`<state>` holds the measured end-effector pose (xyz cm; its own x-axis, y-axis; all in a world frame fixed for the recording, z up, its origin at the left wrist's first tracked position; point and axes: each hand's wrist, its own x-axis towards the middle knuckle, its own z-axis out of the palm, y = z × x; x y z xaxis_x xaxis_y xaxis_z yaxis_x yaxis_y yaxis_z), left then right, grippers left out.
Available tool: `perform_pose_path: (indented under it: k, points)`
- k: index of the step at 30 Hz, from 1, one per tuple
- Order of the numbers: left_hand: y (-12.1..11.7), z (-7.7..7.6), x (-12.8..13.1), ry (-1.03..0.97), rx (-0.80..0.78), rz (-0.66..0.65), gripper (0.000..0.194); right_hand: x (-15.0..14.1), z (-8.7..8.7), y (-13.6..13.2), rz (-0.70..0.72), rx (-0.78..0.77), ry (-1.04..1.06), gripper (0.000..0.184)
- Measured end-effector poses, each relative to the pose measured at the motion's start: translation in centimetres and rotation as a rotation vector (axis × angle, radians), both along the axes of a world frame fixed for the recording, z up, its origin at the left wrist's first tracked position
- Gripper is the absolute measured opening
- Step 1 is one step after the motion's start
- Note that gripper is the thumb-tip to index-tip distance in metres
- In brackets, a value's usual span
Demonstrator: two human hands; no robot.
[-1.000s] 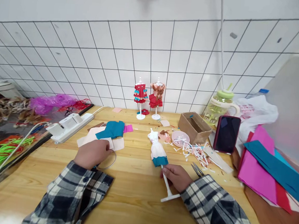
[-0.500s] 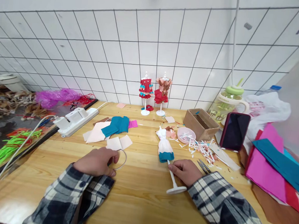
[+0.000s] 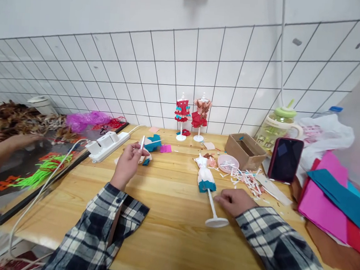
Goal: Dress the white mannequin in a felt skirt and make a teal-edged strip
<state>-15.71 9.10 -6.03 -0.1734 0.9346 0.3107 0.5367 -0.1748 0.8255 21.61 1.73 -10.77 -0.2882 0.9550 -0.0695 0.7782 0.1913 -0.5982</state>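
Note:
A narrow white strip [image 3: 142,142] sticks up from my left hand [image 3: 127,164], whose thumb and fingers are pinched around it. Beside those fingers are teal cloth pieces [image 3: 153,143] and pale cloth scraps, partly hidden by the hand. A miniature dress form [image 3: 211,202] lies slanted on the table, its round base nearest me. It wears a white bodice and pale skirt with a teal hem [image 3: 207,186]. My right hand [image 3: 236,201] rests with curled fingers just right of the stand's pole, apparently holding nothing.
Two dressed miniature forms [image 3: 182,110] stand at the wall. Rightward are a pink dish [image 3: 228,163], cardboard box [image 3: 249,157], white snippets, phone [image 3: 285,160], drink jug and coloured cloth [image 3: 324,196]. Leftward are a power strip [image 3: 109,146] and another person's hands [image 3: 17,142] over a dark tray.
My left hand has moved forward to the cloth pieces and pinches a white strip. My right fingers have come off the dress form's pole. The view has shifted, bringing another person's hands in at left.

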Motion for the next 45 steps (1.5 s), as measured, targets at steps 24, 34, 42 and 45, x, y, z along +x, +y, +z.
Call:
perform_pose_path:
  k: [24,34,42,45]
  points:
    - [-4.4,-3.6,14.1,0.62,0.668,-0.57,0.017,-5.0,1.5,-0.4,-0.019,0.886,0.363,0.038]
    - [-3.7,-3.8,14.3,0.762,0.597,-0.593,0.017,-4.7,0.9,0.1,-0.134,0.736,0.353,0.017]
    - [-3.7,-3.7,14.4,0.784,0.578,-0.519,0.017,-4.6,0.5,0.3,-0.102,0.676,0.373,0.006]
    - [-3.9,-3.6,14.4,0.736,0.553,-0.474,0.018,-4.4,0.5,0.4,-0.173,0.711,0.377,0.008]
